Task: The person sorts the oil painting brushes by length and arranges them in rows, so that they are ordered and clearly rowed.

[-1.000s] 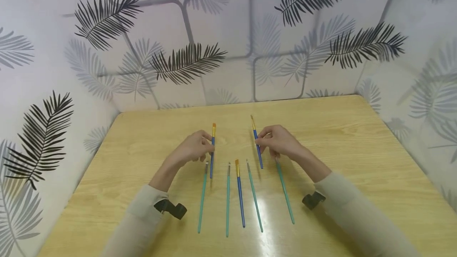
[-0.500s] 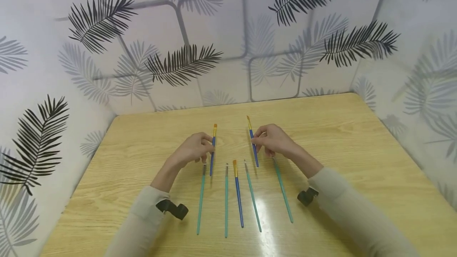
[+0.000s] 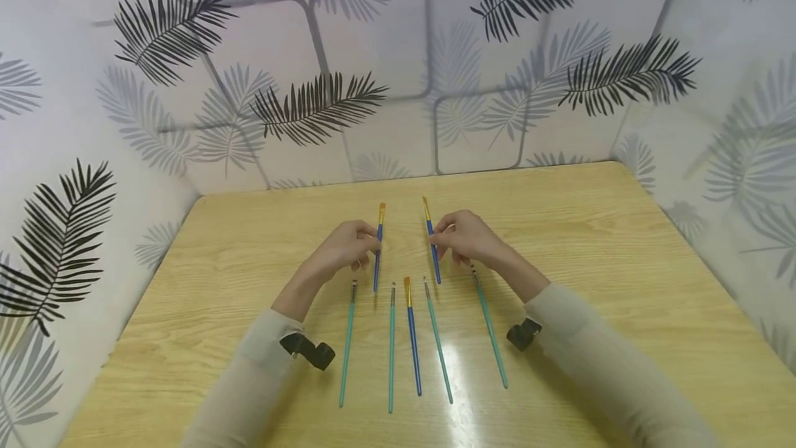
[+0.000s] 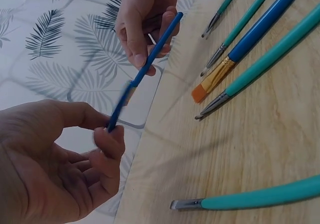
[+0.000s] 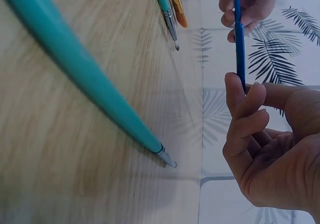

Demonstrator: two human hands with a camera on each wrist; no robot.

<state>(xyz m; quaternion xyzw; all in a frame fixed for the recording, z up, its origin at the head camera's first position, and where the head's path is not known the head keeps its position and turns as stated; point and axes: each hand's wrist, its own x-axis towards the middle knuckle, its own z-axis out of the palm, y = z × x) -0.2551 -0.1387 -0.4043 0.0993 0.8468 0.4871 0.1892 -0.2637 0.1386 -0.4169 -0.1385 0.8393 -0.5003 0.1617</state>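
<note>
On my feed, left hand [image 3: 345, 246] pinches a blue brush [image 3: 377, 265], right hand [image 3: 469, 235] a second brush [image 3: 435, 263], both mid-length, probably for balance. Five more brushes [image 3: 414, 341] lie on the surface [image 3: 236, 261], nearside of the hands.

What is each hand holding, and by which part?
The left hand pinches one blue paintbrush and the right hand pinches another blue paintbrush, each by the handle, closer to the bristles than the tail end.
</note>
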